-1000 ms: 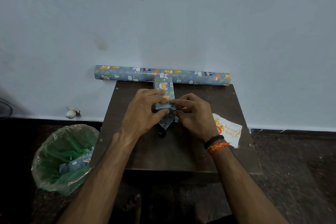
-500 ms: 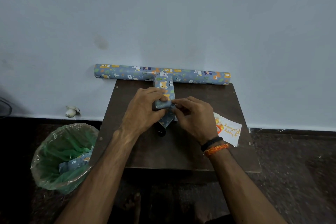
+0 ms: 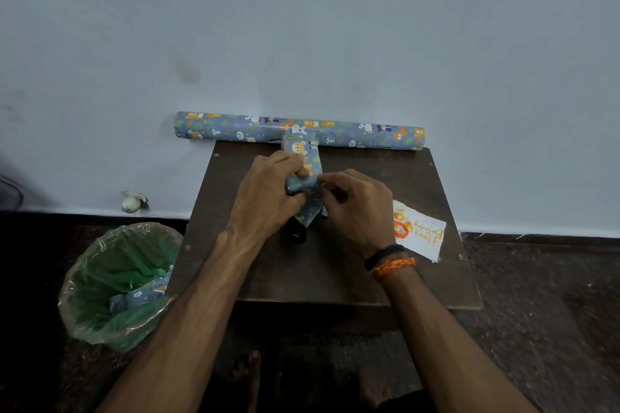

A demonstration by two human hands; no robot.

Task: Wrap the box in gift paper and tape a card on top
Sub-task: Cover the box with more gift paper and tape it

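The box (image 3: 301, 157), wrapped in blue animal-print paper, lies mid-table toward the far edge, its far end touching the paper roll (image 3: 298, 130) along that edge. The left hand (image 3: 265, 198) curls round the box's near end, while the right hand (image 3: 355, 208) pinches the loose paper flap there. A birthday card (image 3: 421, 234) lies by the right edge of the table (image 3: 335, 275). A green-lined bin (image 3: 117, 282) stands left of it

Box (image 3: 301, 157) mid-table (image 3: 352, 278), roll (image 3: 369, 136) behind, card (image 3: 419, 233) right.
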